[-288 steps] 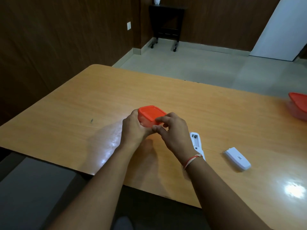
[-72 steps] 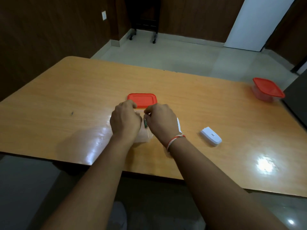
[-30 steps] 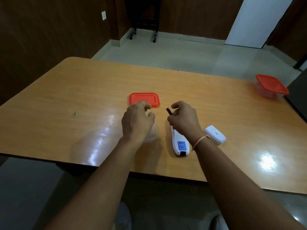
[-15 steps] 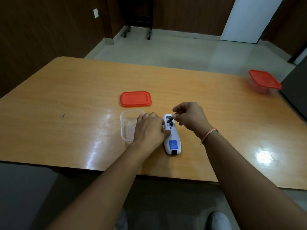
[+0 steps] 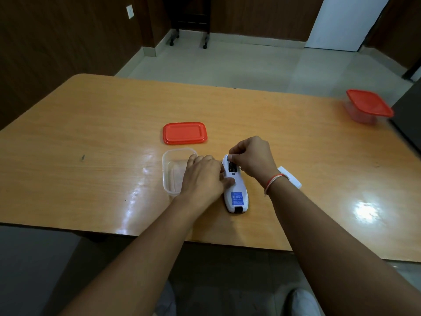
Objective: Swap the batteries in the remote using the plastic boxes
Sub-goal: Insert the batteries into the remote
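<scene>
Head cam, only view: remote (image 5: pixel 235 190) lies face-down on the table (image 5: pixel 91 133) w/ its battery bay open at the far end, dark cell visible inside. Left hand (image 5: pixel 202 179) lies flat-ish w/ fingers curled against the remote's left edge, thumb on its back, pinning it; nothing pinched. Right hand (image 5: pixel 251 158) has fingertips drawn together at the top of the bay, prob pinching or pressing a battery (image 5: pixel 231 166) in; the exact grip is hidden by the knuckles, can't tell if it's fully seated. Open clear box (image 5: pixel 174 172) sits just left of the left hand, partly under it, looks empty; its red lid (image 5: pixel 185 133) lies beyond it. Battery cover (image 5: pixel 292 179) is on the table behind the right wrist. Second lidded box (image 5: pixel 366 107) far right, well apart. Risks, my read: cell goes in wrong polarity since fingers block the markings; spring end pops it out if pushed at an angle; remote skids on glossy top if left hand eases off; right wrist could knock the cover away.
</scene>
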